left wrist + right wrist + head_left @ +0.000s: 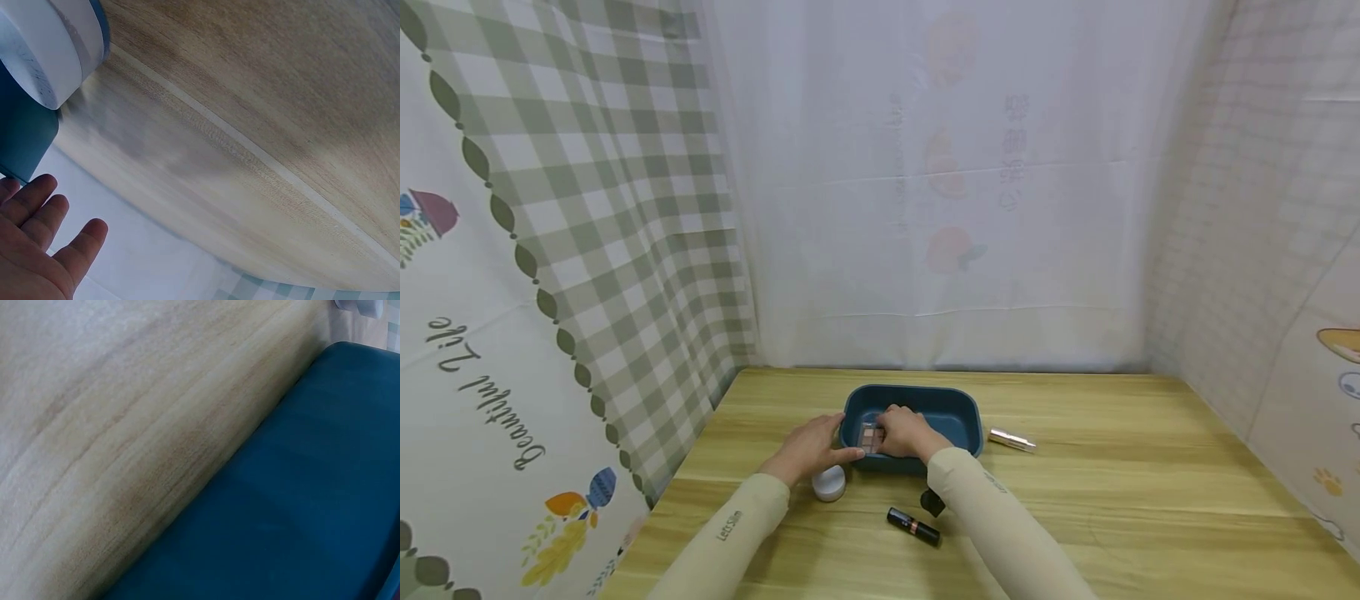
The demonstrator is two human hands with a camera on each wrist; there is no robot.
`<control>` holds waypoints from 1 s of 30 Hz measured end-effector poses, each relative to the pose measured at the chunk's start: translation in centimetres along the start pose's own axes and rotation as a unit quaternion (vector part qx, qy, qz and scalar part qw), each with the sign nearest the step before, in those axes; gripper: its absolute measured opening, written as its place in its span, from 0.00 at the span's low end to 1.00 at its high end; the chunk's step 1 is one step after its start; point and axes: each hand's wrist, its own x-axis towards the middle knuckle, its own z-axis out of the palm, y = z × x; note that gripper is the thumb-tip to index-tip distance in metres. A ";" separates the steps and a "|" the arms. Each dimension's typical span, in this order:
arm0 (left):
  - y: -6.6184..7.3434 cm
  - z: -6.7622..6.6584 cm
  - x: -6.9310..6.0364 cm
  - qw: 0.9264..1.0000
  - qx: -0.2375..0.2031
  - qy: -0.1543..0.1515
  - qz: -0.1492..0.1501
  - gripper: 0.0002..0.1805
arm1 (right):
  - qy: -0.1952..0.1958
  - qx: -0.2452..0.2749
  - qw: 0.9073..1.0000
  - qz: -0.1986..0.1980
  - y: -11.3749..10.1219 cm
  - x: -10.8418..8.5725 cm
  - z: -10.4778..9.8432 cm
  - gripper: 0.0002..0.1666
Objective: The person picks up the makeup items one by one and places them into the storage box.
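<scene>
In the head view a dark blue bin (958, 404) stands on the table. My right hand (906, 432) reaches into it, fingers bent down at a clear-lidded palette (870, 437) in its left part; the fingertips are partly hidden. My left hand (808, 450) lies at the bin's left rim, fingers relaxed and thumb along the front edge. In the left wrist view the left hand's fingers (47, 215) are spread near the bin (25, 131). The right wrist view shows the bin's outer wall (281, 487) but no hand.
A round white jar (829, 483) stands beside the left wrist. A black tube (913, 527) lies in front of the bin, with a small black object (932, 502) by the right sleeve. Right of the bin lies a silvery tube (1012, 440). Curtains surround the wooden table (1120, 483).
</scene>
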 end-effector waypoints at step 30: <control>-0.1 0.1 0.4 1.000 -0.012 -0.012 -0.016 0.50 | 0.010 0.040 0.999 0.026 1.3 -0.9 -3.4 0.39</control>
